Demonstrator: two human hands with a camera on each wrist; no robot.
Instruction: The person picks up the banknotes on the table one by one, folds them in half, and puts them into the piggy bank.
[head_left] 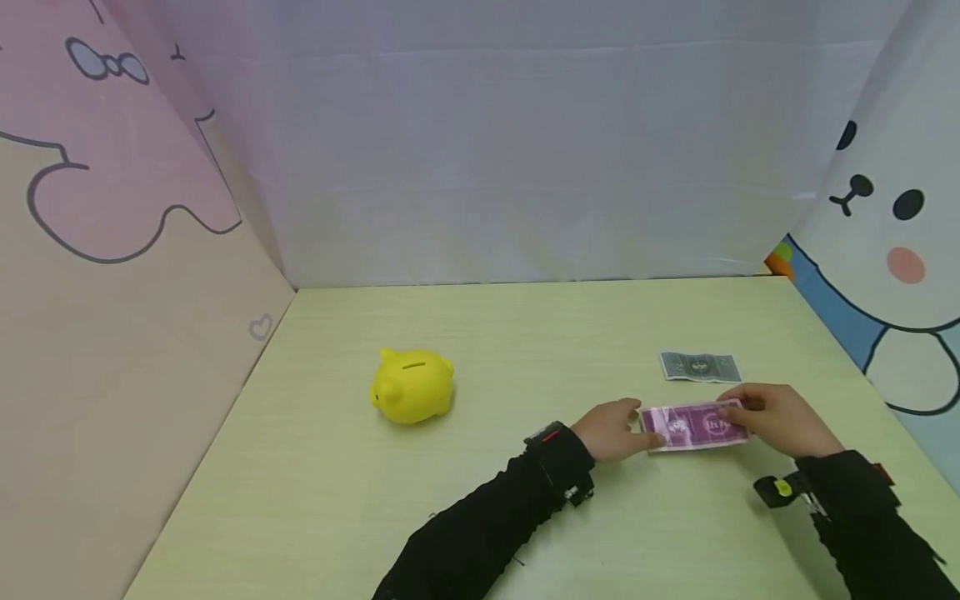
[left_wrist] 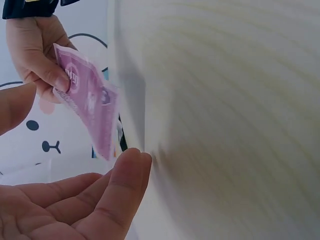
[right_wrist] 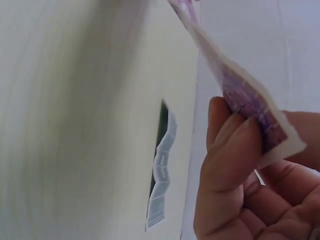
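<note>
My right hand (head_left: 787, 419) pinches a purple play banknote (head_left: 693, 427) by its right end, between thumb and fingers. In the right wrist view the note's edge rises from those fingertips, held up off the table. My left hand (head_left: 611, 429) is at the note's left end, its thumb overlapping that end in the head view. From the left wrist, the thumb and fingers (left_wrist: 127, 172) stand apart, with the purple note (left_wrist: 87, 92) beyond them. Just behind the purple note, a grey-green banknote (head_left: 701, 367) lies on the table, its surface wavy in the right wrist view.
A yellow piggy bank (head_left: 412, 387) with a slot on top stands on the left half of the pale wooden table (head_left: 315, 500). A white curtain (head_left: 525, 167) backs the table, and cartoon-printed panels flank it on both sides.
</note>
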